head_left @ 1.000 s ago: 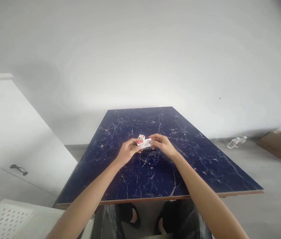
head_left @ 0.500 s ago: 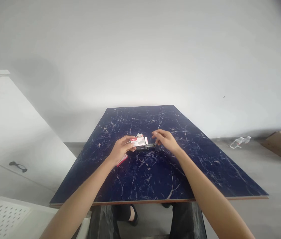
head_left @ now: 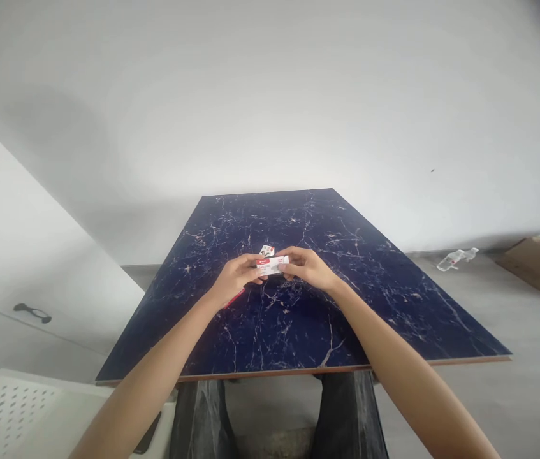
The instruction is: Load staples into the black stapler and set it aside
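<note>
A small white and red box (head_left: pixel 270 265) is held level above the dark blue marbled table (head_left: pixel 289 338). My left hand (head_left: pixel 238 278) grips its left end, thumb in front. At the right end, the fingers of my right hand (head_left: pixel 308 268) pinch the box near its end flap. Just behind the box lies a small white printed card or packet (head_left: pixel 266 250). A red item (head_left: pixel 234 298) sits on the table, partly hidden by my left hand. Something dark under the box is mostly covered by the hands.
At the left are a white cabinet (head_left: pixel 25 242) with a dark handle and a white perforated chair (head_left: pixel 73 414) with a dark object on it. On the floor at the right lie clear plastic bottles (head_left: pixel 451 260) and a cardboard box (head_left: pixel 537 266). A wall stands behind the table.
My right hand has moved left and taken hold of the box's right end, whose flap stood open before. The view has tilted slightly, so the table appears higher.
</note>
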Demonstrator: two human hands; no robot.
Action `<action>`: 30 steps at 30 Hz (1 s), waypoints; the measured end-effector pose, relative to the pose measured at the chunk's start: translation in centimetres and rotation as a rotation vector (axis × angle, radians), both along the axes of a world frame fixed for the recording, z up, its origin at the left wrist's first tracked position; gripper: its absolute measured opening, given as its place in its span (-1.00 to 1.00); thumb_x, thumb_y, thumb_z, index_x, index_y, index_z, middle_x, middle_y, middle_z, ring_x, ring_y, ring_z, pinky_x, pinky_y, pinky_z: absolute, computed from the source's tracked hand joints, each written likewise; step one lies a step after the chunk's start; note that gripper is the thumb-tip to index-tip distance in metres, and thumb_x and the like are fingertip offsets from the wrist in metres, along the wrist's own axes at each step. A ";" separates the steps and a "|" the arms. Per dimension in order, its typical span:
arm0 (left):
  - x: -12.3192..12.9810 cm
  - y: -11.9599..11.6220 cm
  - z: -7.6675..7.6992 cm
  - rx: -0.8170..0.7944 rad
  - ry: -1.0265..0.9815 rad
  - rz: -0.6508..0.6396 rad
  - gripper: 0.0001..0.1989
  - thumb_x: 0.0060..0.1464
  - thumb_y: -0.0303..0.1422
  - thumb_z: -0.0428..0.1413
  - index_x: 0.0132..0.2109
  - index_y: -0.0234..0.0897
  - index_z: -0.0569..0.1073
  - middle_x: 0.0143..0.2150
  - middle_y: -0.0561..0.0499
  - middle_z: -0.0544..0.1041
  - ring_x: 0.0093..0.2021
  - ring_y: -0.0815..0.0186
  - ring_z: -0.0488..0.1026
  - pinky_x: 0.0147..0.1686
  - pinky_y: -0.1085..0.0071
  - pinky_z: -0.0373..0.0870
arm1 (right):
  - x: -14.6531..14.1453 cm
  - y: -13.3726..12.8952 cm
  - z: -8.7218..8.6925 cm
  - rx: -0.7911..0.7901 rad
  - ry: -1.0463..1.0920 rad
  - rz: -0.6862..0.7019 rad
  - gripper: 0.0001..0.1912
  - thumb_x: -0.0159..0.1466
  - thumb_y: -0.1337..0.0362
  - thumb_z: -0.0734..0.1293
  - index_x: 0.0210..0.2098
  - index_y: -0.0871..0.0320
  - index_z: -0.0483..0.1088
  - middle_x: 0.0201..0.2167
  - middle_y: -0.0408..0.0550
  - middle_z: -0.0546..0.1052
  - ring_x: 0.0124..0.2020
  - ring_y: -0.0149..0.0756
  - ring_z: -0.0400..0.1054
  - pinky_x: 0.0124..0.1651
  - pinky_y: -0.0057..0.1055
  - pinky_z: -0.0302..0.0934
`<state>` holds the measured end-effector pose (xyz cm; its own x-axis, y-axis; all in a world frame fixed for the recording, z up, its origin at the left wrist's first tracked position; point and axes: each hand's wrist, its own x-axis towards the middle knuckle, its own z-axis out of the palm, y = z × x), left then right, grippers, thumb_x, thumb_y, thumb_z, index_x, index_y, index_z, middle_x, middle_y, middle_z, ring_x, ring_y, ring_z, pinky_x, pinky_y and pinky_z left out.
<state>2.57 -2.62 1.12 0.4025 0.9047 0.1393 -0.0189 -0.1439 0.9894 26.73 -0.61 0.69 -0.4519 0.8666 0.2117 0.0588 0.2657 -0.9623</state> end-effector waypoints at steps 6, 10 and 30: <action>-1.9 1.3 0.8 0.090 -0.047 0.341 -0.68 0.13 -0.24 0.20 -0.01 -0.28 0.54 -0.08 -0.15 0.61 -0.32 0.28 0.55 -0.32 0.34 0.49 | 1.2 0.5 -0.1 -0.083 0.095 -0.117 -0.55 0.16 0.05 0.50 -0.04 0.14 0.48 -0.27 -0.02 0.60 -0.39 -0.31 0.47 -0.27 -0.33 0.43; -4.5 2.7 1.0 0.257 0.275 0.636 -0.76 0.14 -0.28 0.10 -0.11 -0.25 0.58 -0.21 -0.06 0.63 -0.41 0.30 0.50 -0.35 0.36 0.41 | 1.5 0.6 0.1 -0.099 0.147 -0.270 -0.51 0.16 0.01 0.49 -0.01 0.13 0.48 -0.23 0.01 0.60 -0.36 -0.29 0.47 -0.24 -0.32 0.44; -0.4 0.3 0.3 -0.003 -0.097 -0.077 -0.56 0.09 -0.27 0.28 0.12 -0.18 0.51 0.02 -0.14 0.59 -0.16 0.19 0.59 -0.13 0.26 0.56 | 0.0 -0.9 0.4 -0.100 0.133 -0.115 -0.56 0.18 0.01 0.47 -0.03 0.09 0.47 -0.24 -0.03 0.62 -0.32 -0.23 0.54 -0.14 -0.21 0.48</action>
